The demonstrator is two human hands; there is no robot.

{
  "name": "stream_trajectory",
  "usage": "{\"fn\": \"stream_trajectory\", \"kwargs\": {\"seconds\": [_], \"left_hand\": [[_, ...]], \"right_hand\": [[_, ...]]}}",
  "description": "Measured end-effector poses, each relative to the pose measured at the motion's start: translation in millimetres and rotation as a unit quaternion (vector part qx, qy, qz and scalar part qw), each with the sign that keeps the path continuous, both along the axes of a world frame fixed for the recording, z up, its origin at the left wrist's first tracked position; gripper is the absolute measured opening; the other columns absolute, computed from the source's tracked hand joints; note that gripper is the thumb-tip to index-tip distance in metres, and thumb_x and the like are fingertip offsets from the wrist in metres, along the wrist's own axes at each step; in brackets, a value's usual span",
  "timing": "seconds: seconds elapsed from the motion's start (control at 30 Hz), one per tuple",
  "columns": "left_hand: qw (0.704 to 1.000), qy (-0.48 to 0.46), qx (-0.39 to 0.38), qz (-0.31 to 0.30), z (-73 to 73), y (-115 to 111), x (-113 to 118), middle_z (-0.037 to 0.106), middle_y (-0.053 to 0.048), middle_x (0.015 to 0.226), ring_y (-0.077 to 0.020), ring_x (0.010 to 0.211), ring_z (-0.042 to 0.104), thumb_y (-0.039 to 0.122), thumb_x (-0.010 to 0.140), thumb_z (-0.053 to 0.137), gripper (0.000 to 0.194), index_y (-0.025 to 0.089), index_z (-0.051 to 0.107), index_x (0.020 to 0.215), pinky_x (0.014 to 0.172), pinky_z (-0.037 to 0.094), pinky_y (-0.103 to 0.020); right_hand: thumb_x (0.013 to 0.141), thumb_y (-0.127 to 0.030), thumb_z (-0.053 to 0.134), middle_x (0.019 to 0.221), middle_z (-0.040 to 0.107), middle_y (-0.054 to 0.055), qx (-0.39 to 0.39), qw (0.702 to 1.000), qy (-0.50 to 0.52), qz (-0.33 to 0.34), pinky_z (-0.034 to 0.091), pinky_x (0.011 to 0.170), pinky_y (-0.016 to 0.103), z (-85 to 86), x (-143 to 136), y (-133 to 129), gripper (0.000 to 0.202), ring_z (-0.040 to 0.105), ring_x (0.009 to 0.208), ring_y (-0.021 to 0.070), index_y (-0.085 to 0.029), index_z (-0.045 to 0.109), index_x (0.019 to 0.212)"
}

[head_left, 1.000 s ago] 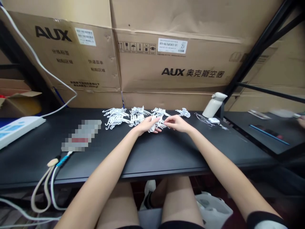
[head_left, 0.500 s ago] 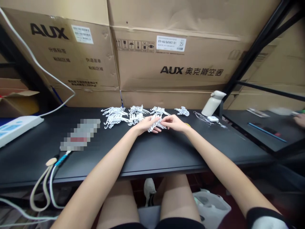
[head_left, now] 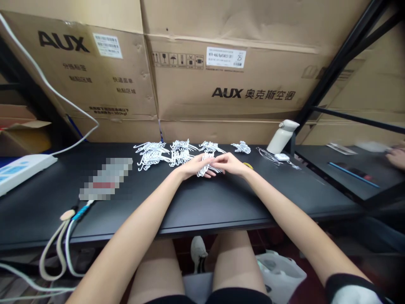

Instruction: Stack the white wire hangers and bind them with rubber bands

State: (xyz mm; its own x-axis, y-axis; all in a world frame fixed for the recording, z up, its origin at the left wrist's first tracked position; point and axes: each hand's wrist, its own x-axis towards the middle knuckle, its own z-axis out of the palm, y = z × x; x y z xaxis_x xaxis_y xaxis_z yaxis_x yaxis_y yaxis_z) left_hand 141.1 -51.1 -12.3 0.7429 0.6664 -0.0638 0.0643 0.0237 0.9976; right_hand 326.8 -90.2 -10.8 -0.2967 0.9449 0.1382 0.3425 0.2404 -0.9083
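Note:
My left hand (head_left: 192, 166) is closed around a bundle of thin white hooks (head_left: 203, 170), whose curved ends hang toward me. My right hand (head_left: 230, 163) meets the bundle from the other side, its fingertips pressed against the hooks' straight ends. Behind and left of my hands lie several piles of similar white hooks (head_left: 152, 160) in two rows. A smaller white heap (head_left: 242, 147) sits at the back right. Partly hidden beside my right wrist is a yellow ring-like item (head_left: 248, 166).
Cardboard boxes (head_left: 183, 99) stand behind the black table (head_left: 215, 207). To the right are a white bottle (head_left: 281, 137), a coiled cable (head_left: 267, 156) and a small white case (head_left: 281, 157). A blurred phone-like item (head_left: 106, 179) and power strip (head_left: 23, 169) lie left. Another person's hand (head_left: 397, 156) shows far right.
My right fingers have shifted slightly left and closed in on the hook bundle. The left hand keeps its hold, and the bundle looks more gathered. The piles have not moved.

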Motion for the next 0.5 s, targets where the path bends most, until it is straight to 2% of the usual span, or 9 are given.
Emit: {"fn": "stream_trajectory", "kwargs": {"seconds": [0.23, 0.4, 0.5], "left_hand": [[1.0, 0.012, 0.021, 0.009, 2.3, -3.7, 2.9, 0.072, -0.01, 0.09, -0.0211, 0.073, 0.072, 0.056, 0.082, 0.058, 0.046, 0.018, 0.051, 0.107, 0.062, 0.058, -0.03], [0.999, 0.02, 0.033, 0.022, 1.6, -4.7, 6.0, 0.072, -0.009, 0.087, -0.0215, 0.07, 0.071, 0.052, 0.084, 0.058, 0.04, 0.018, 0.05, 0.104, 0.057, 0.057, -0.029], [0.999, 0.029, 0.038, 0.013, 1.5, -6.2, 7.5, 0.072, -0.009, 0.084, -0.0211, 0.068, 0.071, 0.051, 0.084, 0.058, 0.039, 0.018, 0.05, 0.102, 0.057, 0.057, -0.03]], "right_hand": [[0.07, -0.048, 0.071, 0.052, 0.056, -0.001, -0.001, 1.0, 0.004, -0.004, 0.035, 0.045, 0.023, 2.7, -4.0, -4.6, 0.036, 0.043, 0.045, 0.0075, -0.012, 0.069, 0.067], [0.071, -0.048, 0.07, 0.055, 0.059, 0.0, -0.001, 0.999, -0.028, 0.027, 0.033, 0.043, 0.022, 3.0, -1.4, -4.6, 0.037, 0.042, 0.046, 0.0074, -0.012, 0.073, 0.077], [0.071, -0.048, 0.069, 0.049, 0.053, -0.002, 0.008, 0.998, -0.055, 0.034, 0.029, 0.043, 0.021, 2.5, -1.1, -4.4, 0.037, 0.038, 0.045, 0.0066, -0.011, 0.073, 0.075]]}}
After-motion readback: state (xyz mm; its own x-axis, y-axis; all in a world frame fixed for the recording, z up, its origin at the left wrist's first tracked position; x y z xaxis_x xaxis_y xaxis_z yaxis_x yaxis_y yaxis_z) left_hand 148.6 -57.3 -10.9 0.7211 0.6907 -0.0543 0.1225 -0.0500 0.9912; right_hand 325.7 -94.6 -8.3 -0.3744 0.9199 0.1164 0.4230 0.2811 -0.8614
